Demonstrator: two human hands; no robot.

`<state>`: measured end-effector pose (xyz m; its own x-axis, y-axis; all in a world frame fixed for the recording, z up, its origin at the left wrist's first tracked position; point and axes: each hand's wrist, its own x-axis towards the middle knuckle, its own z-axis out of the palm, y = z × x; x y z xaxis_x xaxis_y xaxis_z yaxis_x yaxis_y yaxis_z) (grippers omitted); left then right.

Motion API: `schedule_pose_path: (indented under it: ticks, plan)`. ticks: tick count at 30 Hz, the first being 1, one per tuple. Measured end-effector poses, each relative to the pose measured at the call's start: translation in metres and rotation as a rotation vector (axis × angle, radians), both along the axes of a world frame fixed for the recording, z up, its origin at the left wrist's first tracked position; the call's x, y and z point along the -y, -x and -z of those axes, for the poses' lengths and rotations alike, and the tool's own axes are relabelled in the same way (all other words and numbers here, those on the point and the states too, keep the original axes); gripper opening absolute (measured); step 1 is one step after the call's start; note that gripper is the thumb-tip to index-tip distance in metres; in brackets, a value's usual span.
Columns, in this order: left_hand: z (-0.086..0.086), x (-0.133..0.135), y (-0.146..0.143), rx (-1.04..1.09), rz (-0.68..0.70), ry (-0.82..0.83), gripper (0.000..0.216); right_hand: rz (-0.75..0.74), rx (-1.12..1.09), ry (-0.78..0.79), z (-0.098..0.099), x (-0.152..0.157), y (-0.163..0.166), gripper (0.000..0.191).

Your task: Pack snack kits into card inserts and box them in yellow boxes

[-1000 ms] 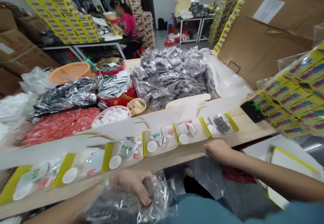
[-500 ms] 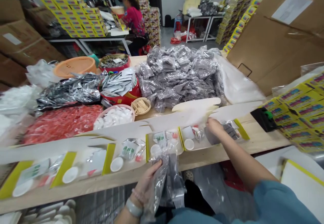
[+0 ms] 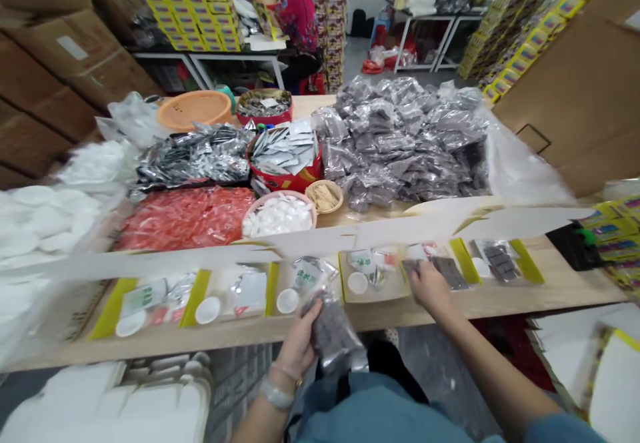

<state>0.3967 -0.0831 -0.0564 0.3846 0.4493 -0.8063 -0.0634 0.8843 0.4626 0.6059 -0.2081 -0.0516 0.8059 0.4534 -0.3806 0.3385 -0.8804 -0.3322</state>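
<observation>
My left hand (image 3: 301, 341) is closed round a bunch of clear packets of grey blocks (image 3: 337, 336), held in front of the table's near edge. My right hand (image 3: 431, 287) reaches into an open box second from the right end, its fingers on a grey block packet (image 3: 450, 273) lying there; the fingertips are partly hidden. In the rightmost box, another grey block packet (image 3: 501, 261) lies beside a white round lid (image 3: 481, 267). Boxes further left hold white round pieces and small sachets, such as the green-printed sachet (image 3: 306, 275).
Behind the box row are a heap of grey packets (image 3: 400, 143), red packets (image 3: 185, 216), a basin of white packets (image 3: 280, 215), a basket of sticks (image 3: 324, 197) and a red tub of sachets (image 3: 285, 153). Cartons (image 3: 575, 96) stand right. A person (image 3: 300, 19) sits at a far table.
The view has swung left, so the table appears shifted right. My right hand has lowered onto the packet in the second box from the right. My left hand still holds its bunch.
</observation>
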Motion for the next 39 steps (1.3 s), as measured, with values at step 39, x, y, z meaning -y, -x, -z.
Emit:
schedule_pose_path:
  ticks: [39]
  plan:
    - [0.001, -0.155, 0.106, -0.614, 0.692, -1.515, 0.026, -0.512, 0.227, -0.128, -0.071, -0.104, -0.065, 0.03]
